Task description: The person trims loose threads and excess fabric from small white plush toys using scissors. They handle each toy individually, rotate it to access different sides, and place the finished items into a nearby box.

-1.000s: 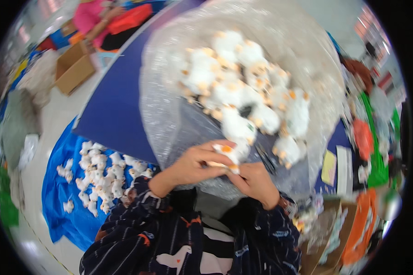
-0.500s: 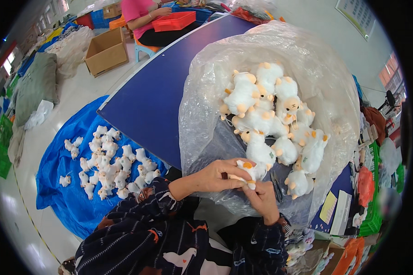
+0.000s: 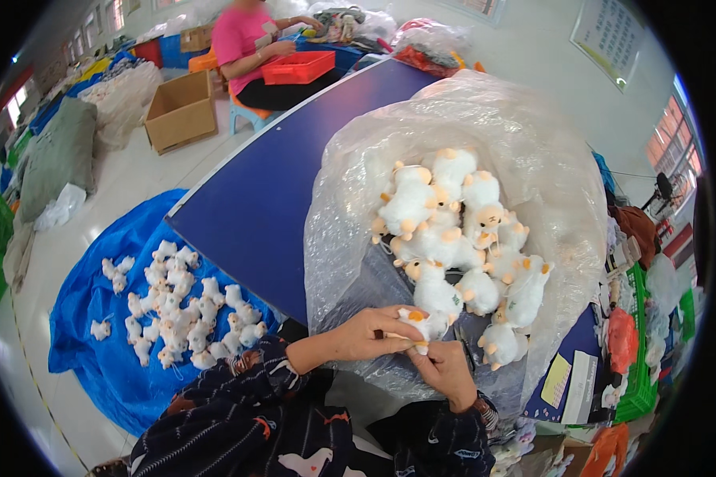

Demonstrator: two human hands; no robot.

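- Progress check: you've got one small white plush toy [image 3: 423, 324] in work, low centre of the frame, held just in front of the mouth of the clear plastic bag [image 3: 533, 151].
- Left hand [image 3: 370, 334]: fingers curled round the toy's left side, pinching it. Something thin and dark sits at the fingertips, too small to identify.
- Right hand [image 3: 447, 372]: comes up from below, thumb and fingers pressed onto the toy's underside. Both grips are closed on the same toy.
- Left to do, by my read: the heap of white plush toys in the bag [image 3: 453, 238], centre right. A good couple of dozen show, with orange feet and ears, piled against the bag wall; more may be hidden underneath.
- Done, probably: the white plush toys on the blue tarp [image 3: 171, 298], spread out singly on the floor at lower left. I can't tell from here whether they differ from the bagged ones.
- Rough judgement: the two lots look similar in size, so you're somewhere around the middle, assuming bag is input and blue tarp [image 3: 95, 374] is output.
- Bag sits on the blue counter [image 3: 270, 183], which runs to the upper centre.
- Elsewhere: another person in a pink top [image 3: 243, 40] works at a red tray [image 3: 298, 67], top of frame, well apart from you. Cardboard box [image 3: 181, 111] on the floor, upper left.
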